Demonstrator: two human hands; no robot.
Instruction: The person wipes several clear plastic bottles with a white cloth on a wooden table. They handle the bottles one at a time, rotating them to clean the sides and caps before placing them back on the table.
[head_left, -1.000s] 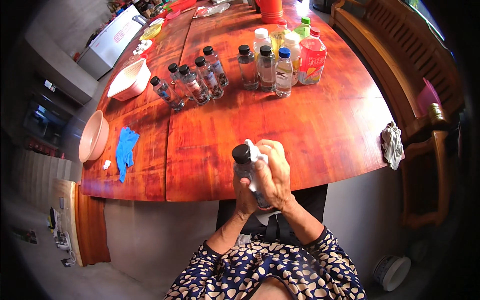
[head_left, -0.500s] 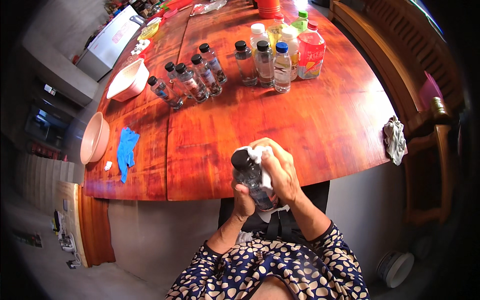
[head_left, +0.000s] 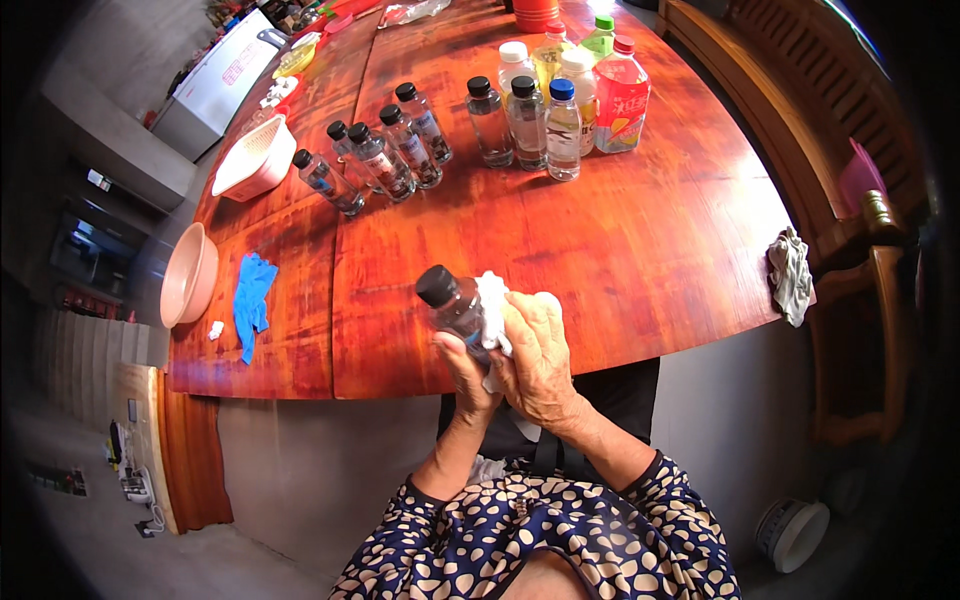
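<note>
Over the table's near edge I hold a clear plastic bottle [head_left: 459,310] with a black cap, tilted up and to the left. My left hand [head_left: 472,382] is wrapped round its lower part, the thumb against its side. My right hand [head_left: 540,362] presses a white cloth [head_left: 492,310] to the bottle's right side. The bottle's base is hidden by my hands. Several similar black-capped bottles [head_left: 376,165] stand farther off, left of the middle. To their right are two more black-capped bottles [head_left: 528,125] and a blue-capped bottle [head_left: 563,140].
Behind the blue-capped bottle stand white-capped bottles and a red-labelled drink bottle [head_left: 622,100]. A pink basket [head_left: 252,165], a pink basin [head_left: 192,275] and a blue glove [head_left: 254,300] lie on the left. A grey rag [head_left: 790,278] hangs at the right edge beside a wooden bench [head_left: 800,110].
The bottle and both hands have moved a little left, and the bottle leans more to the left. My right hand has turned so its back shows, with the cloth still against the bottle.
</note>
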